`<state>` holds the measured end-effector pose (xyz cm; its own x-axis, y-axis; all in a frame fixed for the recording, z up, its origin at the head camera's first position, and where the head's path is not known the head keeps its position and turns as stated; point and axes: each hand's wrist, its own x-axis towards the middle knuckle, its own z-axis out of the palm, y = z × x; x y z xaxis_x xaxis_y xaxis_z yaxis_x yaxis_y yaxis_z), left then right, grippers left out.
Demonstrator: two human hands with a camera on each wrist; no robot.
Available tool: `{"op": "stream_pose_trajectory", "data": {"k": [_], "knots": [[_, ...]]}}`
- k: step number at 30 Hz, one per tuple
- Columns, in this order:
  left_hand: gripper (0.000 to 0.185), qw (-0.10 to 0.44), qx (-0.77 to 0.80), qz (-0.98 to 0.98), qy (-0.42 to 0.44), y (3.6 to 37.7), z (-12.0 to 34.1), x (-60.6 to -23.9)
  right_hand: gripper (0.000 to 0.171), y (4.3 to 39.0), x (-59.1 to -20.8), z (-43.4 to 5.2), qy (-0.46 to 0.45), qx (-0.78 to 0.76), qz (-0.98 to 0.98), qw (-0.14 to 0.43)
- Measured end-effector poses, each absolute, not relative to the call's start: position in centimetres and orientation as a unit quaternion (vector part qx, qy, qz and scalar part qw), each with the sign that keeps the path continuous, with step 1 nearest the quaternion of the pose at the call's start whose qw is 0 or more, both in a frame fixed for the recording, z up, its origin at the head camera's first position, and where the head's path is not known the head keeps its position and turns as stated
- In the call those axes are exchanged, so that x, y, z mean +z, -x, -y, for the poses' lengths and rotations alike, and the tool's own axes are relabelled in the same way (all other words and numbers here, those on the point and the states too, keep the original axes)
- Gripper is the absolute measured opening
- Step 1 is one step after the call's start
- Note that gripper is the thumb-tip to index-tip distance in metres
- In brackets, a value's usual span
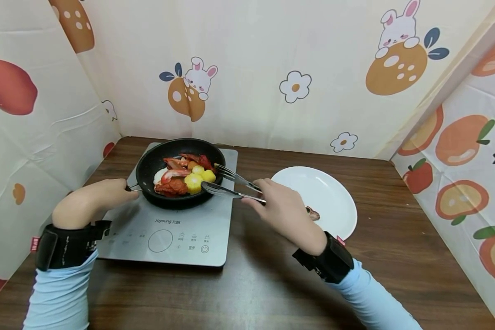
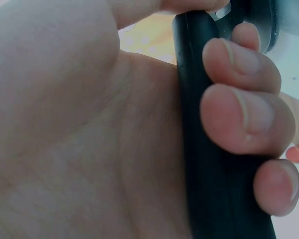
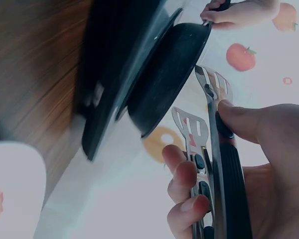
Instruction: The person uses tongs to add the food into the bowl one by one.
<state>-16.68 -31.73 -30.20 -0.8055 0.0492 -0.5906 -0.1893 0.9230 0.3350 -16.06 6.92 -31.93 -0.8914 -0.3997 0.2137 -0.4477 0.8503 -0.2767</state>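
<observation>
My left hand [image 1: 96,201] grips the black handle [image 2: 199,124] of a frying pan [image 1: 162,151], fingers wrapped round it in the left wrist view. In the pan lie yellow corn pieces [image 1: 193,182], reddish shrimp [image 1: 177,173], a red-brown chunk [image 1: 173,186] and a white piece [image 1: 160,175]. My right hand [image 1: 282,211] holds metal tongs [image 3: 217,164] with black grips and slotted ends. The tongs' ends are spread apart at the pan's right rim, beside the corn, with nothing seen between them.
The pan is over a silver induction cooktop [image 1: 181,238] on the wooden table [image 1: 264,284]. To the right is a white plate [image 1: 334,197] with a small brownish food piece [image 1: 312,213], partly hidden by my right hand. Printed cloth [image 1: 247,91] hangs around the table.
</observation>
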Motion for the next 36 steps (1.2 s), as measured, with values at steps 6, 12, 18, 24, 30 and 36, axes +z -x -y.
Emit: {"op": "stream_pose_trajectory", "data": {"k": [6, 12, 18, 24, 30, 36], "knots": [[0.075, 0.319, 0.201, -0.925, 0.043, 16.7, 31.6, -30.0, 0.042, 15.4, -32.3, -10.2, -0.188, 0.155, 0.967, 0.079], [0.073, 0.314, 0.190, -0.930, 0.032, 16.6, 31.4, -29.9, 0.034, 14.6, -33.0, -13.6, -0.147, 0.159, 0.974, 0.059], [0.074, 0.311, 0.184, -0.932, 0.031, 16.7, 31.3, -30.0, 0.044, 14.0, -33.6, -17.4, -0.104, 0.136, 0.984, 0.048], [0.073, 0.307, 0.177, -0.935, 0.029, 16.8, 31.4, -29.9, 0.048, 13.2, -34.5, -20.6, -0.078, 0.128, 0.988, 0.032], [0.073, 0.308, 0.176, -0.934, 0.034, 16.8, 31.7, -29.7, 0.050, 12.9, -34.8, -22.9, -0.072, 0.107, 0.992, -0.004], [0.075, 0.313, 0.182, -0.931, 0.039, 16.8, 31.7, -29.9, 0.050, 13.0, -34.7, -25.3, -0.103, 0.086, 0.991, -0.027]]}}
